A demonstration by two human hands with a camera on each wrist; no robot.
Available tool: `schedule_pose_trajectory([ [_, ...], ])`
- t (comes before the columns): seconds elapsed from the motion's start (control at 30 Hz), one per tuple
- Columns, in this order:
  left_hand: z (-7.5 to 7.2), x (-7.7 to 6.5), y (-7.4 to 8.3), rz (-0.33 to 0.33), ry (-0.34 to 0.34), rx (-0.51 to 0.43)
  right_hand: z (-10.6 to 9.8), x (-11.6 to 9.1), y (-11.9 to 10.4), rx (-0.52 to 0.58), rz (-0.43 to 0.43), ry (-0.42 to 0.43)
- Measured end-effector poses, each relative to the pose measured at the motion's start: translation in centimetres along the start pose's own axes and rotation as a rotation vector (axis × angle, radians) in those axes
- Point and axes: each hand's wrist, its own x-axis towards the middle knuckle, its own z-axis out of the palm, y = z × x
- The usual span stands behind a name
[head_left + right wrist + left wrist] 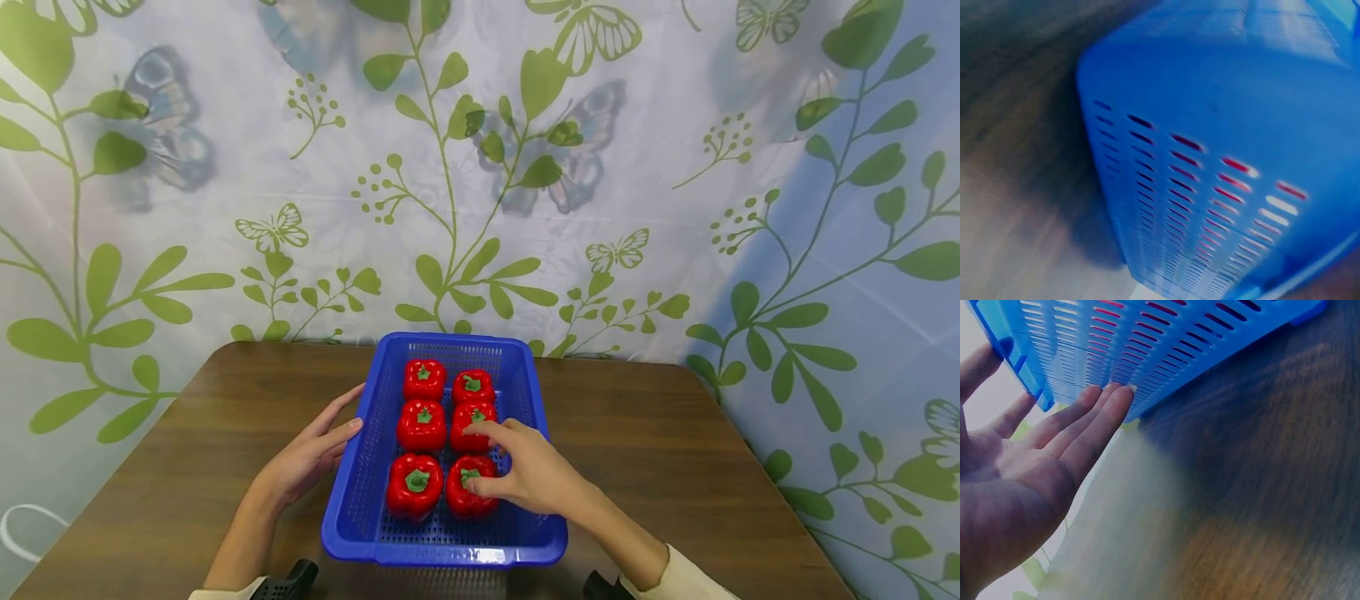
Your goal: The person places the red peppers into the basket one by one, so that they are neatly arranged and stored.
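Note:
Several glossy red bell peppers with green stems stand in two columns inside a blue plastic basket (442, 555). My right hand (534, 471) reaches over the basket's right side. Its thumb lies over the front right bell pepper (459, 502), and its fingers extend over the middle right bell pepper (462, 417); nothing is lifted. My left hand (306, 457) touches the basket's left side with straight, spread fingers. In the left wrist view, the fingertips of that hand (1029, 459) rest against the slotted wall (1172, 337). The right wrist view shows only the basket's outside (1210, 87), blurred, without the hand.
The basket stands on a brown wooden table (637, 450), toward its front edge. Behind the table hangs a pale curtain (660, 100) printed with green leaves and butterflies. A front left bell pepper (415, 500) stands beside the front right one.

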Motion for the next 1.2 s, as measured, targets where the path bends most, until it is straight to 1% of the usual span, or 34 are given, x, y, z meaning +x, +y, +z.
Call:
schedule_pose_trajectory([
  [0.1,-0.1,0.1,0.0,-0.001,0.0,-0.002,-0.7,0.5,0.2,0.092,0.006,0.049],
  [0.13,-0.1,0.1,0.0,-0.002,-0.001,-0.004,-1.0,0.6,0.2,0.107,0.017,0.069],
  [0.2,-0.1,0.1,0.0,-0.002,-0.005,-0.012,-1.5,0.9,0.5,0.128,0.067,0.108],
  [0.27,-0.3,0.2,0.0,0.001,-0.007,-0.014,-2.0,1.2,0.7,0.136,0.118,0.154],
  [0.43,-0.7,0.4,0.2,0.021,-0.039,-0.022,-3.1,1.8,1.5,0.125,0.224,0.268],
  [0.57,-1.0,0.5,0.2,0.029,-0.066,-0.03,-3.7,2.0,2.2,0.134,0.287,0.323],
  [0.73,-1.3,0.6,0.3,0.031,-0.08,-0.037,-3.8,2.0,3.4,0.148,0.345,0.389],
  [0.87,-1.2,0.6,0.4,0.021,-0.086,-0.038,-3.7,1.5,4.5,0.147,0.384,0.419],
  [0.97,-1.3,0.5,0.6,-0.018,-0.086,-0.045,-3.6,1.1,5.3,0.146,0.408,0.424],
  [1.03,-1.4,0.5,0.8,-0.048,-0.083,-0.047,-3.5,0.8,5.9,0.147,0.421,0.423],
  [1.13,-1.7,0.4,0.9,-0.072,-0.084,-0.047,-3.4,0.4,6.7,0.152,0.442,0.411],
  [1.2,-1.9,0.2,0.9,-0.081,-0.073,-0.056,-3.4,0.2,7.2,0.16,0.458,0.393],
])
